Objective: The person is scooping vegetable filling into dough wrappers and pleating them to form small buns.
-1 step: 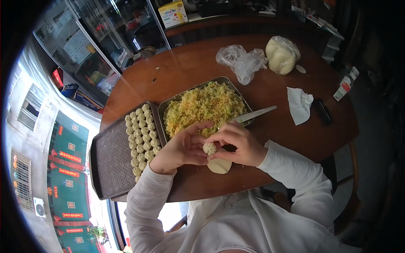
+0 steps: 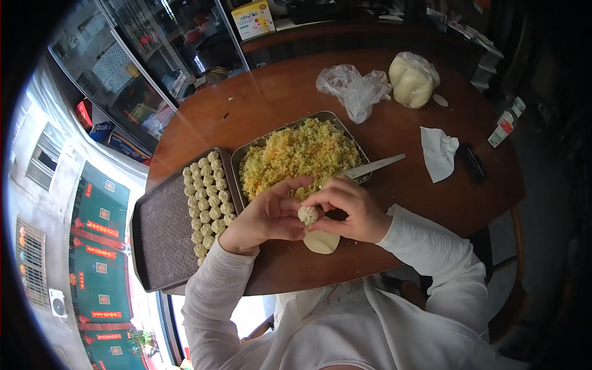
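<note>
1. A dark tray (image 2: 163,231) overhangs the table's (image 2: 277,268) left edge, rows of small pleated buns (image 2: 203,205) along its right side.
2. The left hand (image 2: 262,219), fingers curled, closes on the left side of one single bun (image 2: 307,214).
3. That bun is held between both hands, above the table's near edge; probably light, soft and easily dented, best gripped gently by its sides.
4. A flat dough round (image 2: 322,244) lies by the near edge, likely limp; lift by its rim.
5. The right hand (image 2: 354,213) pinches the bun's right side, thumb and fingertips bent.
</note>
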Motion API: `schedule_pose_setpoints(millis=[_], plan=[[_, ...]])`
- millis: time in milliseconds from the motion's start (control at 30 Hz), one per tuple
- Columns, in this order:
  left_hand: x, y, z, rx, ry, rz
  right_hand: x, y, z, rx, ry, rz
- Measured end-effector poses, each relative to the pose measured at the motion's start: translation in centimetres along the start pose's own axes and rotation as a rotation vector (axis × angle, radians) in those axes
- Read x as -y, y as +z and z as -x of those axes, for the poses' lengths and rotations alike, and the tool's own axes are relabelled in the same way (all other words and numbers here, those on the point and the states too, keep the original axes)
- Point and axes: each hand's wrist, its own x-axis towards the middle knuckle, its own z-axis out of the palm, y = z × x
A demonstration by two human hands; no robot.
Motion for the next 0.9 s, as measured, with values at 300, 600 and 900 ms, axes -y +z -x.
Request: schedule_pose_setpoints(millis=[300, 600, 900], plan=[[1.3, 0.4, 0.5, -0.138, 0.124, -0.028, -0.1, 1.3, 0.1, -0.079, -0.029, 0.048], [1.6, 1.0, 0.4, -0.169, 0.177, -0.031, -0.3, 1.7, 0.2, -0.111, -0.027, 0.051], [1.4, 1.4, 0.3, -0.158, 0.162, 0.026, -0.5, 1.9, -0.2, -0.111, -0.097, 0.141]])
